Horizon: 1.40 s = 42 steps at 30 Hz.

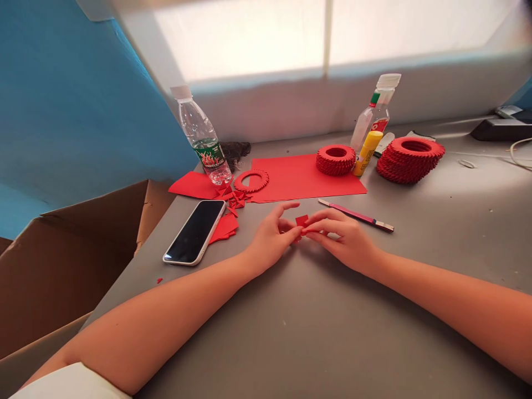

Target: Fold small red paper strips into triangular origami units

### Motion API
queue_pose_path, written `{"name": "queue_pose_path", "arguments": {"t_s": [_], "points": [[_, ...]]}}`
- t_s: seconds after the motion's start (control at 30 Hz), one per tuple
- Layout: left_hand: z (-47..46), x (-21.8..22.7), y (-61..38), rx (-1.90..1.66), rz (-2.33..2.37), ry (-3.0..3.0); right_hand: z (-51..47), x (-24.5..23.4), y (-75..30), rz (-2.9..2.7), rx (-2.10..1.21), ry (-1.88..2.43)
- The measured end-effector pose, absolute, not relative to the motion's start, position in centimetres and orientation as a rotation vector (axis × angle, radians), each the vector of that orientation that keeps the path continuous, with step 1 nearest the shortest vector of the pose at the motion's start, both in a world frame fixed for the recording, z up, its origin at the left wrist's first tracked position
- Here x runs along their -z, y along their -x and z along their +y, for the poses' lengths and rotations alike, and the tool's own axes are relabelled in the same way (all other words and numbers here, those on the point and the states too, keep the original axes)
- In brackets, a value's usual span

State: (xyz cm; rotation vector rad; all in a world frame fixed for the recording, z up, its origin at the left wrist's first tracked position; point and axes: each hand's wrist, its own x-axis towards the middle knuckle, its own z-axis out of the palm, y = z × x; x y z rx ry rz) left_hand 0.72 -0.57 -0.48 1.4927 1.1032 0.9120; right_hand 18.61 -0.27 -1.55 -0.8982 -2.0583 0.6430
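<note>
Between my two hands is a small piece of red paper (302,220), partly hidden by the fingers. My left hand (271,237) pinches it between thumb and fingers from the left. From the right, the thumb and fingertips of my right hand (344,235) close on the same piece. Just beyond my right hand lies a slim pink cutter-like tool with metal ends (357,215). Folded red paper pieces (236,200) sit in a loose pile beyond my left hand, beside a red paper ring (251,181).
A phone (194,231) lies on the left over red paper slips (224,227). A water bottle (205,138), red sheets (286,174), two stacks of red rings (336,159), (410,159), a yellow glue stick (368,152) and a clear bottle (386,100) stand behind. A cardboard box (75,266) is left.
</note>
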Motion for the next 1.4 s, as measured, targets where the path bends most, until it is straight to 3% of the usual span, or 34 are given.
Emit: {"name": "queue_pose_path", "arguments": {"t_s": [0.23,0.37,0.57,1.4], "points": [[-1.39,0.27,-0.77,-0.799,1.167,-1.808,-0.14,0.93,-18.50,-1.921,-0.994,1.102],[-1.42,0.17,-0.81,-0.807,1.170,-1.753,0.25,0.96,-18.61,-1.755,-1.244,1.146],[-1.31,0.23,-0.86,-0.880,1.151,-1.622,0.31,0.89,-18.38,-1.546,-1.371,1.053],[-1.34,0.25,-0.68,-0.883,1.159,-1.689,0.24,0.73,-18.59,-1.674,-1.307,1.113]]}}
